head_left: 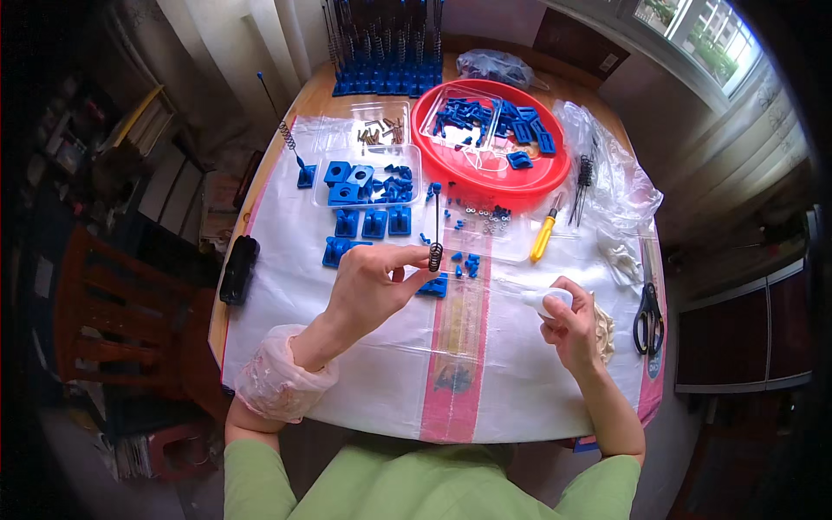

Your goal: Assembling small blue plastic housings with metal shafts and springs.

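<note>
Above the white table cover (364, 381), the left hand (368, 286) pinched a thin rod with a spring (436, 234) upright between fingertips, over a blue base (435, 286). The right hand (572, 325) was clasped around a small white bottle (546, 301). The rod looked light and slippery, best held low near the spring.

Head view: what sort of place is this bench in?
Probably a home room used for small-parts assembly, not a factory: a round wooden table under a plastic sheet, a wooden chair beside it, a window, and a round red plastic basin of small blue plastic parts.
</note>
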